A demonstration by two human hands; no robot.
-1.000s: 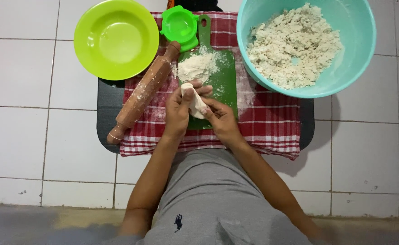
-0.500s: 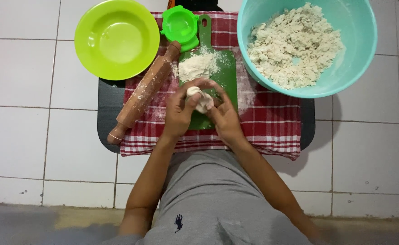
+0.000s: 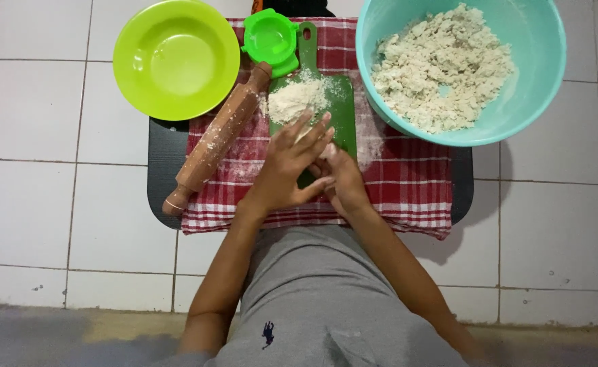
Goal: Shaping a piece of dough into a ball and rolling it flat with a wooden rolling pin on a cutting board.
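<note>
Head view, left to right: a lime-green bowl (image 3: 176,58) sits on the white tiled floor (image 3: 33,197), touching the corner of a red checked cloth (image 3: 407,190) laid over a dark tray (image 3: 164,170). A floured wooden rolling pin (image 3: 216,139) lies slanted on the cloth, its upper end against a green dumpling press (image 3: 270,37). Beside it is a green cutting board (image 3: 336,102) with a heap of flour (image 3: 295,100), and at the far right a teal bowl (image 3: 530,75) of crumbly dough (image 3: 441,68).

The left hand (image 3: 286,166) lies flat, fingers spread and straight, palm down over the right hand (image 3: 343,182), which is cupped beneath it above the board's near end. A lump of dough (image 3: 327,151) shows only as a pale sliver between the palms, so the grip is pressed together on it rather than curled.

As a judgement, with the fingers open the lump could slide out sideways onto the cloth, and uneven pressure could flatten it or make it stick to the palms.
</note>
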